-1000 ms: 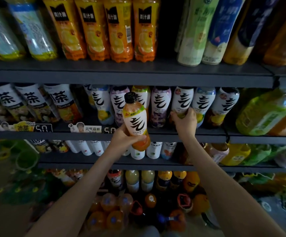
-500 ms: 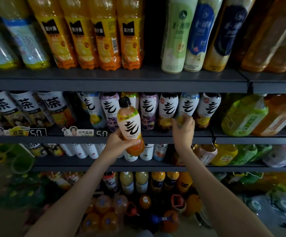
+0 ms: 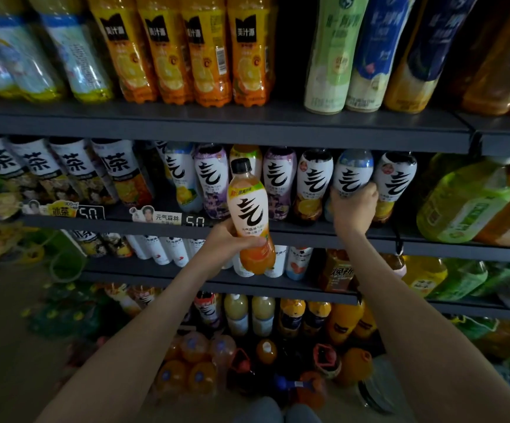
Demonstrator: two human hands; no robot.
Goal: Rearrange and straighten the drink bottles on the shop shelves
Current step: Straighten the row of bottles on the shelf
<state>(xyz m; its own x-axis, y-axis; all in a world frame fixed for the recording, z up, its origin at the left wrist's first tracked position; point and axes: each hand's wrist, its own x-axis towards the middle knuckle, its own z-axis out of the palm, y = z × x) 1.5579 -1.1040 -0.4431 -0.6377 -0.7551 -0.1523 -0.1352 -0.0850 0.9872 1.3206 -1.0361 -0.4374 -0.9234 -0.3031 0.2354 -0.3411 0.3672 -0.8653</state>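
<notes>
My left hand (image 3: 227, 242) grips an orange drink bottle (image 3: 249, 209) with a white label and black cap, held upright in front of the middle shelf (image 3: 308, 232). My right hand (image 3: 352, 207) is curled round the lower part of a blue-topped white-label bottle (image 3: 351, 175) standing in the row on that shelf. Beside it stand an orange-flavoured bottle (image 3: 313, 181) on its left and another white-label bottle (image 3: 395, 178) on its right. Two purple-label bottles (image 3: 212, 178) stand further left in the same row.
Tea bottles (image 3: 79, 166) fill the middle shelf's left part, green bottles (image 3: 464, 199) its right. Orange juice bottles (image 3: 204, 53) and tall bottles (image 3: 330, 56) stand on the top shelf. Price tags (image 3: 168, 219) line the shelf edge. Lower shelves and the floor hold more bottles (image 3: 262, 352).
My right hand has shifted right along the row, from the orange-flavoured bottle to the blue-topped one. My left hand keeps holding the orange bottle in about the same place.
</notes>
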